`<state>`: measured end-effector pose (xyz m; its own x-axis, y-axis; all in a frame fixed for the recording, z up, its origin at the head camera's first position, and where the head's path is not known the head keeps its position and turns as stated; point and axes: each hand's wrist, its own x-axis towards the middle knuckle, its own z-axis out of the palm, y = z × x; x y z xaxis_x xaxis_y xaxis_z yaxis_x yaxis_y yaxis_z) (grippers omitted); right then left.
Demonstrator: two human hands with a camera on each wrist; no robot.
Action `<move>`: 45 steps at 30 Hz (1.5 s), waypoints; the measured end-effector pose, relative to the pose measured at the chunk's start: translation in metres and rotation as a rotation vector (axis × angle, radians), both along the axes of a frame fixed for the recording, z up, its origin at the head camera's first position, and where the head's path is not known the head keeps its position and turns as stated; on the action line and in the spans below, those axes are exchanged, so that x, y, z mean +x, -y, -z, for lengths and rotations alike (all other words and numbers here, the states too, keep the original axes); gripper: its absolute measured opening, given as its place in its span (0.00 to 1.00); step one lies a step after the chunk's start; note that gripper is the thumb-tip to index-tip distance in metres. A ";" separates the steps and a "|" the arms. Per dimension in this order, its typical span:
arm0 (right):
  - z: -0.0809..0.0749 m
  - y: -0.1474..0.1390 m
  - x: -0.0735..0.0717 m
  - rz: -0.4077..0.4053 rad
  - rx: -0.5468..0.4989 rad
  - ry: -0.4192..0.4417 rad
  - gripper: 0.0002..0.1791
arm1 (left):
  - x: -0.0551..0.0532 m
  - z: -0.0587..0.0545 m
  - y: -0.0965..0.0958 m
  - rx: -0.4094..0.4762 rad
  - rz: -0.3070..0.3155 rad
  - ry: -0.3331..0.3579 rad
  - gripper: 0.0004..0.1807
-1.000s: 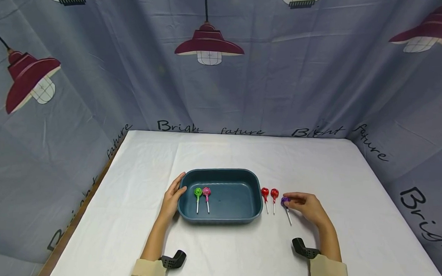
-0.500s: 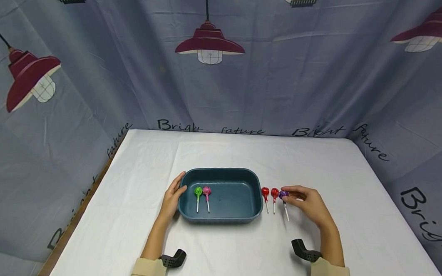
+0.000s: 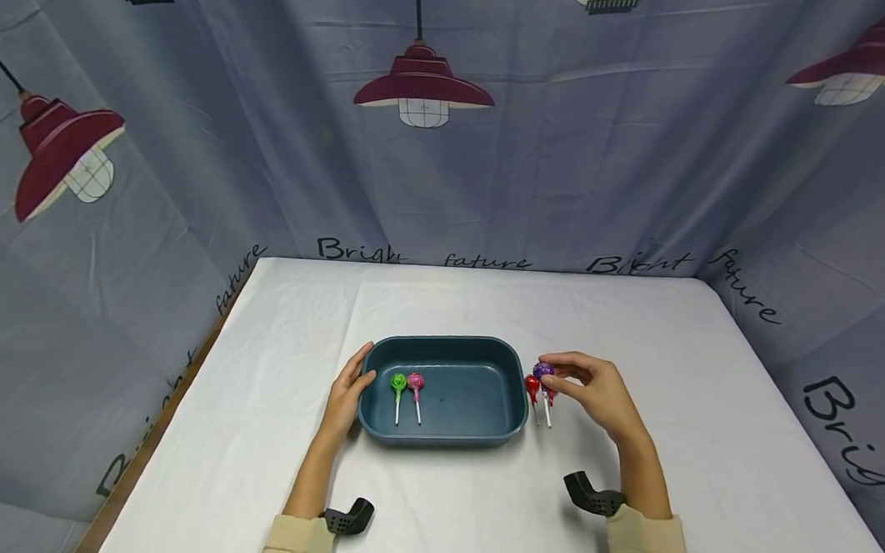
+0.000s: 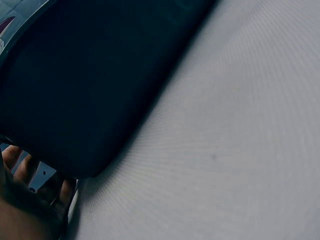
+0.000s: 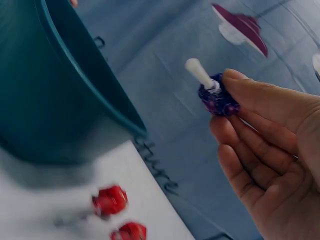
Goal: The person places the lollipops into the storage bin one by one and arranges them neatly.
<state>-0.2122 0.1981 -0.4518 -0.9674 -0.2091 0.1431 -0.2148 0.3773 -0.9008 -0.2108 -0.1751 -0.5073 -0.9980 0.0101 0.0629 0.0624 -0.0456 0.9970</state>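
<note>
My right hand (image 3: 601, 400) pinches a purple-wrapped lollipop (image 3: 543, 370) by its candy head, thumb against the fingers. In the right wrist view the lollipop's white stick (image 5: 199, 72) points up and left, and the lollipop is raised off the table. Just right of a dark teal rectangular tub (image 3: 473, 403), two red lollipops lie on the cloth; one red lollipop (image 3: 532, 385) shows, the other is mostly hidden behind the purple one. My left hand (image 3: 342, 401) holds the tub's left end, thumb at the rim and fingers along the outside. Inside lie a green lollipop (image 3: 398, 383) and a pink lollipop (image 3: 416, 381).
A white cloth (image 3: 441, 301) covers the table, whose brown edge (image 3: 157, 428) shows at the left. Grey-blue curtains (image 3: 270, 134) printed with lamps and lettering surround the back and sides. Each wrist wears a black camera mount (image 3: 589, 495).
My right hand has picked the purple lollipop up from the right of the red ones and carried it leftward over them, toward the tub. The left hand has stayed at the tub's end.
</note>
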 end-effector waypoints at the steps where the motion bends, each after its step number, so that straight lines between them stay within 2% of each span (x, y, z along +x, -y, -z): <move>1: -0.001 0.004 -0.001 -0.008 -0.012 -0.003 0.19 | 0.000 0.000 0.000 -0.003 -0.001 0.000 0.26; 10: -0.004 0.053 -0.012 -0.071 0.006 -0.035 0.16 | -0.001 0.002 0.000 0.010 -0.005 0.004 0.26; 20: 0.008 0.102 -0.029 -0.111 0.023 -0.066 0.15 | 0.000 0.004 -0.001 0.017 -0.003 0.007 0.26; 30: 0.015 0.126 -0.040 -0.131 0.079 -0.068 0.13 | 0.001 0.004 0.001 0.011 0.001 -0.002 0.26; 38: 0.021 0.141 -0.039 -0.139 0.152 -0.066 0.11 | 0.002 0.002 0.002 0.006 0.006 -0.005 0.26; 45: 0.025 0.151 -0.038 -0.084 0.200 -0.032 0.10 | -0.001 0.002 0.002 0.016 0.005 -0.004 0.26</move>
<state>-0.2500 0.0466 -0.4770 -0.9410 -0.3159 0.1216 -0.2806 0.5271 -0.8021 -0.2116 -0.1772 -0.5098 -0.9976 0.0143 0.0674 0.0664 -0.0617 0.9959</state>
